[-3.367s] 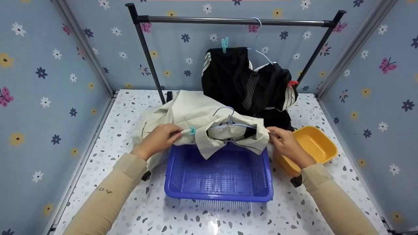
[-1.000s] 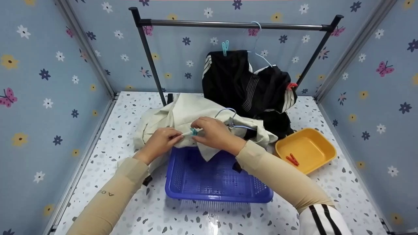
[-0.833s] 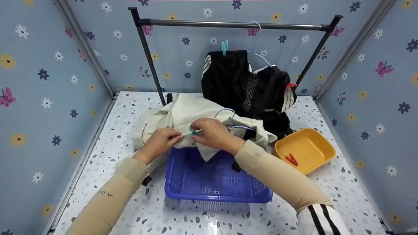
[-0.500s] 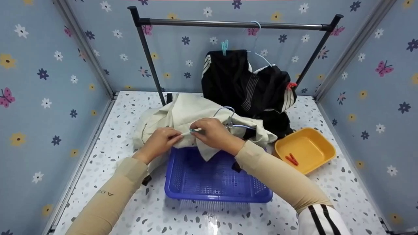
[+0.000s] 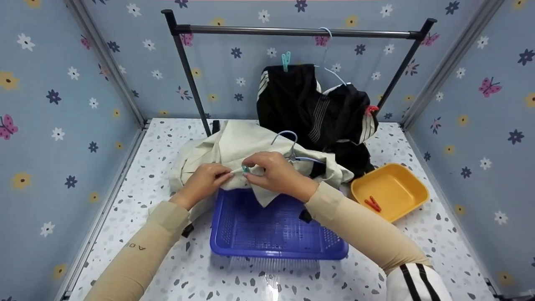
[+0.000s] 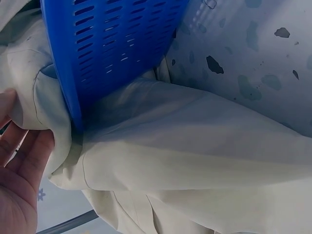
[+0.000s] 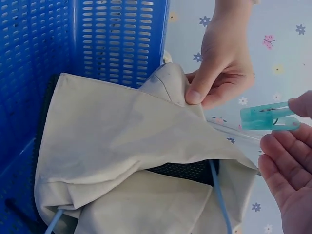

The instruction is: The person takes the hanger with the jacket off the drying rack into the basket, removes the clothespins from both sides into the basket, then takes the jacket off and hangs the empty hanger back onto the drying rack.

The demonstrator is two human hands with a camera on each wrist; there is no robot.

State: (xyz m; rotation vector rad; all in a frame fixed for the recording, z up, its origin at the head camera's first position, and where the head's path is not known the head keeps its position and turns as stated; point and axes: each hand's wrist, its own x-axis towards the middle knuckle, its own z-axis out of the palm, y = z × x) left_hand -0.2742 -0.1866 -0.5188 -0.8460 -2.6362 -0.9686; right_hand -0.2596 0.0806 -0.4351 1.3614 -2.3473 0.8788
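Observation:
A cream collared jacket (image 5: pixel 246 138) lies draped over the back of the blue basket, a pale blue hanger (image 5: pixel 292 142) in its neck. My left hand (image 5: pixel 205 182) pinches the fabric at the jacket's left shoulder; the right wrist view shows that thumb (image 7: pixel 195 95) on the cloth. Just to the right, my right hand (image 5: pixel 278 173) pinches a teal clothespin (image 7: pixel 268 117) by its handles. In the right wrist view a gap shows between the clothespin and the cloth. The left wrist view shows only some left-hand fingers (image 6: pixel 29 151) behind a jacket fold.
The blue basket (image 5: pixel 279 252) stands in front of me. A yellow bin (image 5: pixel 403 184) at right holds red clothespins (image 5: pixel 373 203). Behind, a black garment (image 5: pixel 292 96) with a teal and a red clothespin hangs from the rack's rail (image 5: pixel 250 30). Patterned walls enclose the table.
My right hand has left the jacket's right shoulder and moved left to the teal clothespin near my left hand, uncovering the yellow bin. The hanger hook has tilted up slightly. My left hand keeps its place.

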